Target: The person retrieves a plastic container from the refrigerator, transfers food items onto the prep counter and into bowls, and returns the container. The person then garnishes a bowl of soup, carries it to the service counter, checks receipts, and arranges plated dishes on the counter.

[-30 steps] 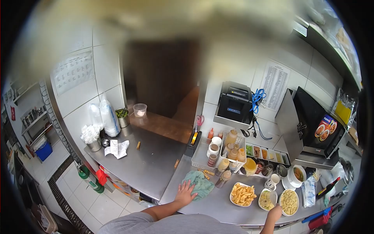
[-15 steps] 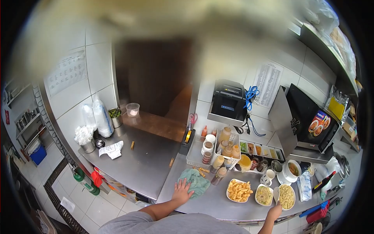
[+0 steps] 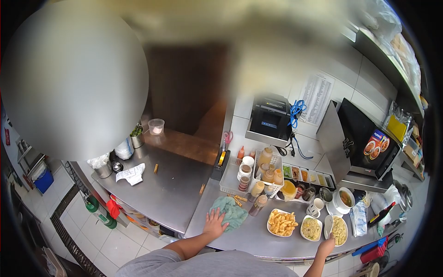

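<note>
My left hand [image 3: 215, 225] lies flat on a crumpled green cloth [image 3: 234, 213] on the steel counter, its fingers spread. At the right, my right hand [image 3: 327, 243] is closed around the handle of a white serving spoon [image 3: 328, 224]. The spoon is at the left side of a white bowl of fried rice [image 3: 340, 229]; whether it touches the rice I cannot tell. Left of it stand a second bowl of fried rice [image 3: 312, 229] and a bowl of golden fried pieces [image 3: 282, 223].
Behind the cloth are sauce bottles [image 3: 261, 201] and a white basket [image 3: 277, 160]. A divided topping tray [image 3: 308, 177], a mug [image 3: 315, 207] and a soup bowl [image 3: 344, 199] stand behind the bowls. A blurred grey round shape [image 3: 74, 83] covers the upper left.
My right hand and the spoon have moved slightly, with the spoon now over the edge of the right rice bowl. A blurred grey shape has appeared at upper left. My left hand stays put.
</note>
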The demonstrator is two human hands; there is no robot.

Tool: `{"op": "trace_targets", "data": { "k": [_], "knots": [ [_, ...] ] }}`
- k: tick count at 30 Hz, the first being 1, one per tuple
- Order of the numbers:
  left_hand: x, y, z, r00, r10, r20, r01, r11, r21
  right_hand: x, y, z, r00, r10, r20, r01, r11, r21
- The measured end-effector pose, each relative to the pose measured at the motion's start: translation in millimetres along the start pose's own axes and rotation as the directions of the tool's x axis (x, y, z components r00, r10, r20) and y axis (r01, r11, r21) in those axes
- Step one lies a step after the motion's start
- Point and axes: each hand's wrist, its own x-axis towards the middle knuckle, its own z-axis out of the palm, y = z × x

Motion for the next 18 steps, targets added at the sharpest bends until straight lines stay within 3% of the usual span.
{"op": "trace_targets", "data": {
  "k": [5, 7, 8, 14, 18],
  "knots": [
    [0.0, 0.5, -1.1, 1.0, 0.004, -0.022, -0.004, 1.0, 0.003, 0.6, -7.3, -5.5, 0.998, 0.031, 0.047, -0.033, 0.999, 0.037],
    [0.4, -0.3, -0.3, 0.999, 0.01, -0.041, -0.01, 1.0, -0.003, 12.8, 29.7, 22.4, 0.997, -0.077, -0.005, 0.077, 0.997, 0.033],
    [-0.7, -2.5, 0.3, 0.997, 0.035, -0.067, -0.033, 0.999, 0.024, 13.0, 16.8, 9.7, 0.996, 0.007, 0.089, -0.004, 0.999, -0.033],
    [-2.1, -10.7, 4.8, 0.998, 0.007, -0.066, -0.012, 0.998, -0.067, 14.1, 5.4, -3.6, 0.986, 0.069, 0.152, -0.055, 0.994, -0.094],
    [-3.8, -14.5, 5.9, 0.997, 0.042, -0.064, -0.046, 0.996, -0.07, 20.1, 30.6, 5.5, 0.991, -0.072, 0.114, 0.085, 0.99, -0.113]
  ]
}}
